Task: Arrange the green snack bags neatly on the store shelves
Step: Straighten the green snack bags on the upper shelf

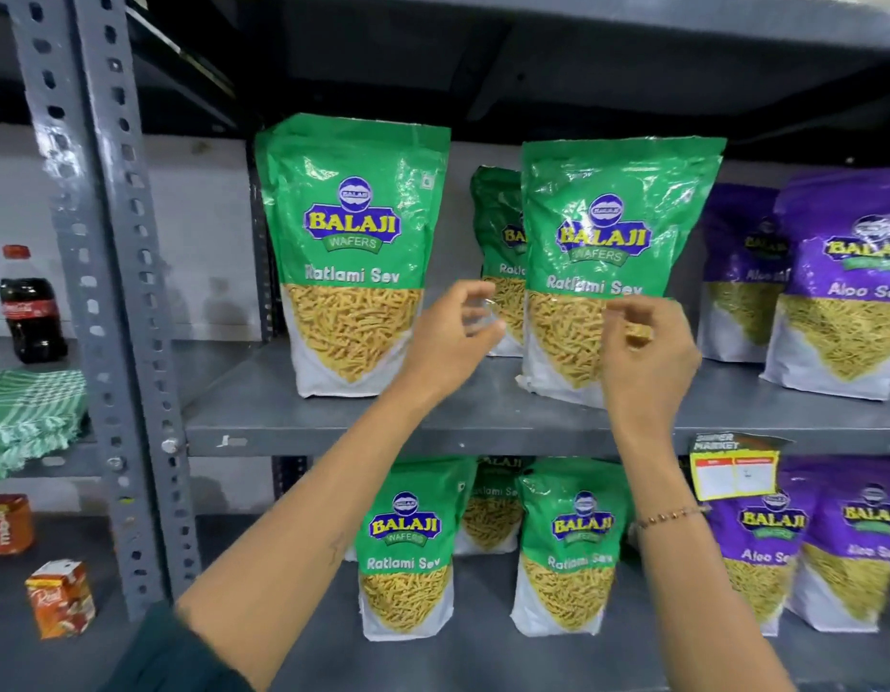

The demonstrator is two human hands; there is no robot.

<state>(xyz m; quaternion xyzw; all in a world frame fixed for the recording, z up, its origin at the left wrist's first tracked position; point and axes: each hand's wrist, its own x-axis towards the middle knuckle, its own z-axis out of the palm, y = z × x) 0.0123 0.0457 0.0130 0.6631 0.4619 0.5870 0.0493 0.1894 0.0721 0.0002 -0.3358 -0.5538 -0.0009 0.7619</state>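
Note:
Two green Ratlami Sev bags stand upright at the front of the upper shelf [482, 432]: the left bag [353, 252] and the right bag [612, 242]. A third green bag [495, 232] stands behind, between them. My left hand [452, 337] hovers in the gap between the front bags, fingers curled and apart, holding nothing. My right hand [647, 352] is in front of the right bag's lower part, fingers loosely bent, empty; whether it touches the bag I cannot tell. On the lower shelf stand two green bags in front [408, 546] [567, 546] and one behind [492, 511].
Purple Aloo Sev bags [842, 282] fill the right side of both shelves. A grey perforated post [113, 292] stands left. Beyond it are a cola bottle [31, 307], a green checked cloth [28, 417] and small cartons [61, 599]. A yellow price tag [734, 472] hangs from the shelf edge.

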